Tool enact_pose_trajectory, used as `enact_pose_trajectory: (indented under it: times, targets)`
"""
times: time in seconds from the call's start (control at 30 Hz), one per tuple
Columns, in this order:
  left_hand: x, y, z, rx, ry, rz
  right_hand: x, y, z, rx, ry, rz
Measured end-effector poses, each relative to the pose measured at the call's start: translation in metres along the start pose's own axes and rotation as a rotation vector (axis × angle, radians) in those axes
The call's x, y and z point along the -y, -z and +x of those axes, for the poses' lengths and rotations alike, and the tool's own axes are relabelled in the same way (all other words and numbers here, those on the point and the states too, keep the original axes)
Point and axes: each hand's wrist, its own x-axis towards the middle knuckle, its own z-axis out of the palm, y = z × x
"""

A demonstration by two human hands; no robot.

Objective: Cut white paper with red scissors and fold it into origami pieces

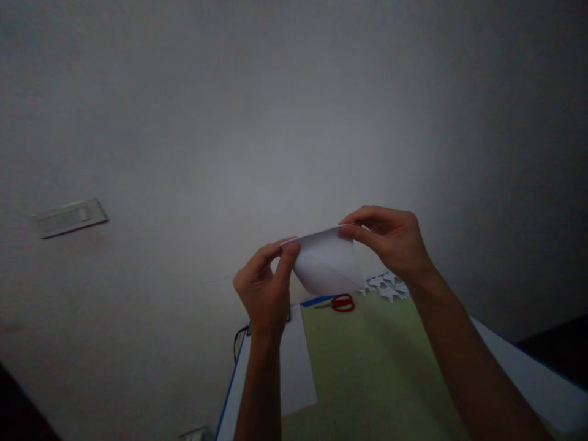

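- Blue-edged desk with a pale green top (376, 373), lower centre of the frame.
- Right hand (397, 242) and left hand (266, 288), centre: each grip pinches the top edge of a thin white paper sheet (326, 263), also centre; uneven pulling could crease or tear it.
- Jagged white paper cutouts (390, 292), clustered right of centre.
- Red-handled scissors (342, 303), below the sheet, near the cutouts.

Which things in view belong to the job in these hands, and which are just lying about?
Belong, by my judgement:
- white paper, pinched by left hand and right hand
- probably red-handled scissors, pointed paper cutouts, loose sheet

Probably just about:
- black cable
- wall switch plate
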Motion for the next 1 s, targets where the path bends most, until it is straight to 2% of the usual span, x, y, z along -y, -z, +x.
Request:
enact_pose_trajectory:
  times: [0.77, 0.87, 1.0]
  targets:
    - [-0.003, 0.0, -0.001, 0.049, -0.022, -0.097, 0.001, 0.001, -0.001, -0.001, 0.024, 0.035]
    - [-0.008, -0.002, -0.001, 0.023, -0.032, -0.059, 0.003, 0.001, -0.001, 0.011, 0.013, 0.029]
    - [-0.012, -0.005, 0.0, -0.007, -0.057, 0.101, 0.007, -0.004, -0.002, -0.028, 0.016, 0.005]
